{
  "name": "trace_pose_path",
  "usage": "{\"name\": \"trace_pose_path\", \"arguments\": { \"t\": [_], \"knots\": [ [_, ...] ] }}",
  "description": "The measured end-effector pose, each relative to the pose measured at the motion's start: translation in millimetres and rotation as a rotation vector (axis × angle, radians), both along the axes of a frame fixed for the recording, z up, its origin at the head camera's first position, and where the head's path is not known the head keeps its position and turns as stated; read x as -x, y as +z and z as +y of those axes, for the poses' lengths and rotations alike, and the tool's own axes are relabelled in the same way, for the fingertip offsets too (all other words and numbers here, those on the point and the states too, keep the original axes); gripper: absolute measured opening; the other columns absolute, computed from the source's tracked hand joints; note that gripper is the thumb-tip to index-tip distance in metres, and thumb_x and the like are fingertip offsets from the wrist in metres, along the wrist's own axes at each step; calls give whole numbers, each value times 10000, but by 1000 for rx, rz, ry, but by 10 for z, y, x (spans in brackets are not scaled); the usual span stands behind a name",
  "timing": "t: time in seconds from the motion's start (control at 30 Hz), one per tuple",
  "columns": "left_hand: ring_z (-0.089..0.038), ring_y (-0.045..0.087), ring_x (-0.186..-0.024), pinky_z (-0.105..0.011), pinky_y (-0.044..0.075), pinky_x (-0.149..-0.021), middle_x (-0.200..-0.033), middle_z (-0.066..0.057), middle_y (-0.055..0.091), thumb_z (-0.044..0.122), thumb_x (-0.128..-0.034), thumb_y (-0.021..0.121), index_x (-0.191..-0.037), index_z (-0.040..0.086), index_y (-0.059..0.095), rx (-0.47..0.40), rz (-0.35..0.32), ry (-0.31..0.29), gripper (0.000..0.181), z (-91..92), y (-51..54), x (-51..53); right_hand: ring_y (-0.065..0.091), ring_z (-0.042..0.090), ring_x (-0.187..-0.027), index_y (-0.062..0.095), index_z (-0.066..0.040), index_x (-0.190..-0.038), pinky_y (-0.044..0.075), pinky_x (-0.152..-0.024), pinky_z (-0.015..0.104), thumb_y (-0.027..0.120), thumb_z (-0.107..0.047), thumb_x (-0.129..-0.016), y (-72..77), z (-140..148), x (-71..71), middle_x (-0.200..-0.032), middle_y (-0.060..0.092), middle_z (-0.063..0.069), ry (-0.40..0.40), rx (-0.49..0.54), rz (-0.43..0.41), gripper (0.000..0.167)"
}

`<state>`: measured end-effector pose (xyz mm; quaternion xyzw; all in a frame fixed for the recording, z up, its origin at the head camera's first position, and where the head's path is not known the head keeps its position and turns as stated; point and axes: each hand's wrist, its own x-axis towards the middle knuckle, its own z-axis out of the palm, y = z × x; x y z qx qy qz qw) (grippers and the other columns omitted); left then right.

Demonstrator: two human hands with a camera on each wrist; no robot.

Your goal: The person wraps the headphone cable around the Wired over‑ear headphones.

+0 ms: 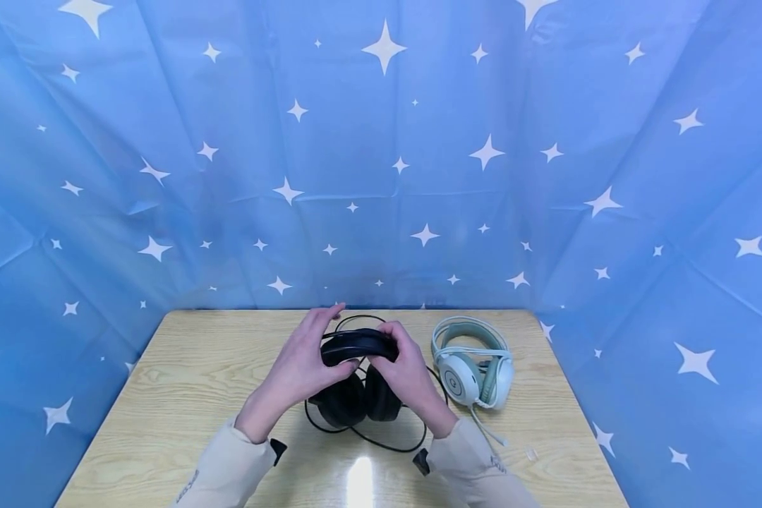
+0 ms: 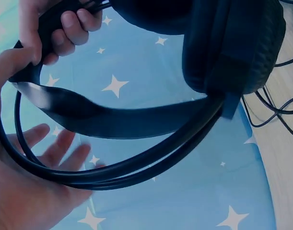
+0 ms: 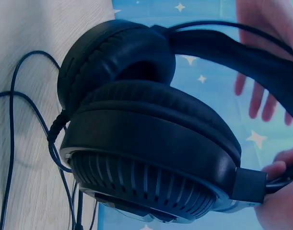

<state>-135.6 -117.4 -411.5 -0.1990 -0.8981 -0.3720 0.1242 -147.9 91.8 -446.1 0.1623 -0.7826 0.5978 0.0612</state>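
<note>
"Hands first: left hand and right hand, how do they stand?"

"Apart, on either side of the padded headband of some black headphones. The right one grips its side; the left has its fingers loosely spread, thumb against the band."

"So the headphones are squarely between them?"

"Yes, band between the hands, ear cups between the wrists. I can't tell whether those cups touch the desk."

"And just around the hands?"

"A black cable loops beneath and about them. Near the right hand, on its outer side, lies a white and pale green headset, its cord or boom reaching toward the right sleeve."

"Farther out?"

"Blue curtain with white stars, ahead of the hands and off to both sides."
</note>
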Motion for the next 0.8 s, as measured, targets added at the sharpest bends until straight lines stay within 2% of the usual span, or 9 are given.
{"name": "trace_pose_path", "arguments": {
  "t": [0.07,0.17,0.23,0.3,0.37,0.43,0.6,0.8],
  "knots": [
    [-312,529,-1315,-539,477,-1023,-1449,-82,511,350,-763,885,-1559,193,436,-21,-35,16,928,-10,4,-15,610,189,-976,616,-98,-1135,478,-904,336,731,-28,-877,-2,-5,-18,-1063,671,27,-2,11,8,291],
    [-310,533,-1336,-552,470,-1032,-1466,-60,547,381,-764,888,-1557,203,453,-34,-89,22,922,-8,28,-31,613,192,-988,612,-98,-1139,478,-916,329,730,-13,-876,6,-12,-40,-1069,668,29,-1,32,15,301],
    [-283,608,-1239,-513,497,-995,-1364,-44,641,352,-763,887,-1514,178,517,-27,-113,12,855,5,46,-31,611,189,-988,611,-103,-1138,477,-915,324,729,-4,-877,10,-11,-52,-1071,664,24,-4,41,19,303],
    [-237,667,-1067,-452,520,-919,-1191,-19,722,289,-758,876,-1413,164,617,-8,-126,7,716,19,57,-23,609,188,-988,610,-104,-1133,477,-914,323,724,4,-879,4,-6,-60,-1072,660,24,-5,45,27,299],
    [-191,656,-894,-394,521,-818,-1023,10,737,217,-743,854,-1277,161,695,17,-133,4,561,28,60,-17,605,192,-991,606,-90,-1127,477,-914,321,716,21,-875,-8,-1,-67,-1078,656,35,-2,47,35,296],
    [-168,605,-792,-362,494,-745,-920,26,710,171,-722,830,-1160,165,722,42,-132,14,452,35,54,-18,603,196,-991,600,-76,-1123,479,-911,313,707,37,-867,-21,3,-75,-1076,653,44,10,48,39,299],
    [-182,583,-747,-365,483,-712,-858,23,676,112,-722,779,-1055,145,703,50,-91,19,343,41,13,-32,603,196,-992,599,-88,-1129,478,-909,306,717,31,-866,-29,8,-96,-1077,646,27,38,27,26,312],
    [-215,609,-741,-395,503,-701,-866,5,678,107,-739,732,-1025,122,671,59,39,25,292,34,-27,-33,623,190,-992,628,-122,-1168,498,-902,344,761,-76,-887,-30,19,-97,-1100,672,8,57,-55,22,314]
  ]
}}
